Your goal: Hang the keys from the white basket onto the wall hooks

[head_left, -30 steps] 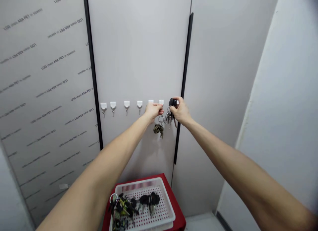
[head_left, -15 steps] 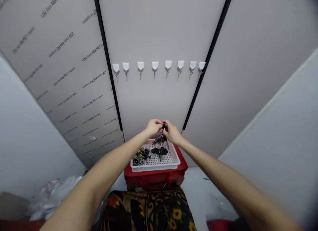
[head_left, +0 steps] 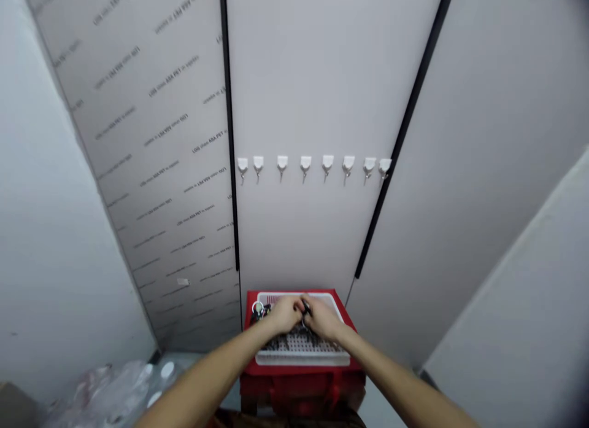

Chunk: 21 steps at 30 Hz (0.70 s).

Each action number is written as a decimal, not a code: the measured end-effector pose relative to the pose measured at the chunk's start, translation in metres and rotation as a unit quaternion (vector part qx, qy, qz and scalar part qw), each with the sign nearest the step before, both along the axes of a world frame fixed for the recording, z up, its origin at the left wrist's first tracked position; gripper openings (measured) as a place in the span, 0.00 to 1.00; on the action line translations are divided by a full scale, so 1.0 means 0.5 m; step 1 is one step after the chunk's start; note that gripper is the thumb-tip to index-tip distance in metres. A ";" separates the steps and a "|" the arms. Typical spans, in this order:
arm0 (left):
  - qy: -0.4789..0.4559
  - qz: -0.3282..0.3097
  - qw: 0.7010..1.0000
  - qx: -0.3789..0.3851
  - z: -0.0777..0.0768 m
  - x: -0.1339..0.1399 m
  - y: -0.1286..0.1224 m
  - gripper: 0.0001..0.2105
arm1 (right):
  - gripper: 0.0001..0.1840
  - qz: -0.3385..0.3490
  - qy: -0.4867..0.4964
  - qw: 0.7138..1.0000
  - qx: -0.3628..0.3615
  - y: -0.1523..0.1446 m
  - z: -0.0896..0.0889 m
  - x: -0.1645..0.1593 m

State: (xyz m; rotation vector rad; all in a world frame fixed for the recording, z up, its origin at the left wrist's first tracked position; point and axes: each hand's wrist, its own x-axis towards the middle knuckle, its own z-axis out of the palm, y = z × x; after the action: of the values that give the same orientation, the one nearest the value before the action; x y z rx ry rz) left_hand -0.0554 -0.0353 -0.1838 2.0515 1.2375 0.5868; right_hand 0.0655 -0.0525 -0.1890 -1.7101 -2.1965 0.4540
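Note:
My left hand (head_left: 285, 314) and my right hand (head_left: 323, 319) meet over a white perforated plastic basket (head_left: 304, 358). Between them is a bunch of keys (head_left: 306, 307) with black heads, and the fingers of both hands are closed on it. Exactly how the fingertips grip is too small to make out. More keys on a ring (head_left: 258, 309) lie at the basket's left side, partly covered by my left hand and forearm.
The basket stands on a red covered box (head_left: 299, 388) against the wall. Several white adhesive hooks (head_left: 305, 165) line the wall panel above, between two black strips. Clear plastic bags (head_left: 115, 394) and bottles lie on the floor at lower left.
My view has tilted up, so hooks and basket appear lower. Both hands have come down closer over the basket, with the bunch of keys still between them.

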 end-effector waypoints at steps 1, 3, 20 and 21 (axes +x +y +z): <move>0.021 -0.008 1.000 0.010 -0.003 -0.002 -0.005 0.12 | 0.18 0.005 -0.013 1.000 -0.004 -0.003 0.001 -0.001; 0.064 -0.022 0.997 0.022 -0.007 -0.005 -0.013 0.14 | 0.17 0.007 -0.039 0.999 -0.006 -0.008 0.005 -0.003; -0.079 0.035 0.995 0.041 0.097 -0.046 -0.002 0.08 | 0.10 0.031 -0.035 0.999 0.007 0.010 0.141 -0.026; -0.143 0.055 0.988 0.019 0.128 -0.052 0.012 0.07 | 0.12 0.041 0.031 0.999 0.013 0.020 0.169 -0.037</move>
State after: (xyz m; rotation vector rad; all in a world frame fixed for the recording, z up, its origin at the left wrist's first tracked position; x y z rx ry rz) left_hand -0.0815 -0.0294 -0.1197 1.8594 1.1799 0.9268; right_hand 0.0469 -0.0424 -0.1043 -1.5757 -2.2253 0.4888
